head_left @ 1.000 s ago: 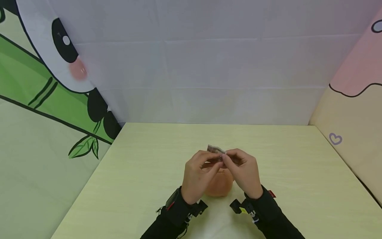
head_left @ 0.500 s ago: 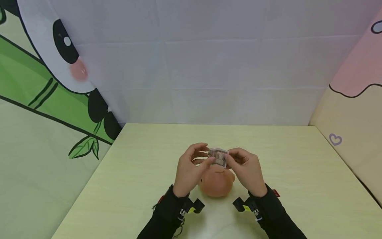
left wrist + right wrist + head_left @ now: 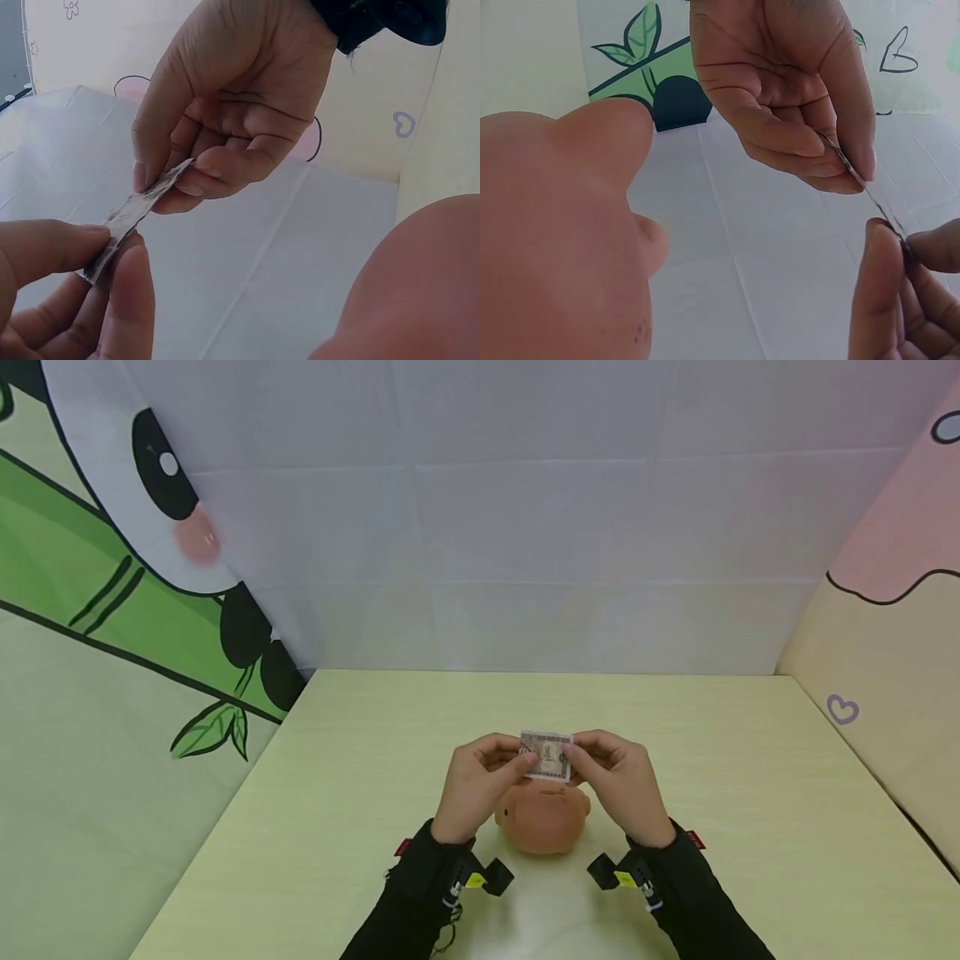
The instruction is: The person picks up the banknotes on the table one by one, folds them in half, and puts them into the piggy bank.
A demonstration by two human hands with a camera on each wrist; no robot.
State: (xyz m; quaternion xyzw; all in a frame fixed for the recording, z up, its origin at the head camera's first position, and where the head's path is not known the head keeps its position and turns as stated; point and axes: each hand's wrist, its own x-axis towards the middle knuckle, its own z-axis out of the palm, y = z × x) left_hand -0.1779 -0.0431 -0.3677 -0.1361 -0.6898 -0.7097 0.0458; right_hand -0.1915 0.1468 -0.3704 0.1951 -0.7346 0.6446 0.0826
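Note:
A small folded banknote (image 3: 550, 753) is stretched flat between my two hands, its printed face showing in the head view. My left hand (image 3: 471, 789) pinches its left end between thumb and fingers. At the other end, my right hand (image 3: 626, 789) pinches it the same way. Just below the note stands an orange-pink piggy bank (image 3: 543, 822) with a dark slot on top; the note overlaps its far edge in the head view. From the left wrist, the banknote (image 3: 135, 214) appears nearly edge-on. The piggy bank (image 3: 562, 240) fills the left side of the right wrist view.
A pale wood-grain table (image 3: 375, 760) lies under everything. Behind it hangs a white cloth backdrop (image 3: 525, 568), with cartoon-printed panels at the left and right. Both forearms wear black sleeves with a small camera (image 3: 498, 877) at each wrist.
The banknote, narrow and bunched at the fingertips a second ago, is now spread out flat. My left hand shifted left and opened its fingers, then pinched the note's left end again.

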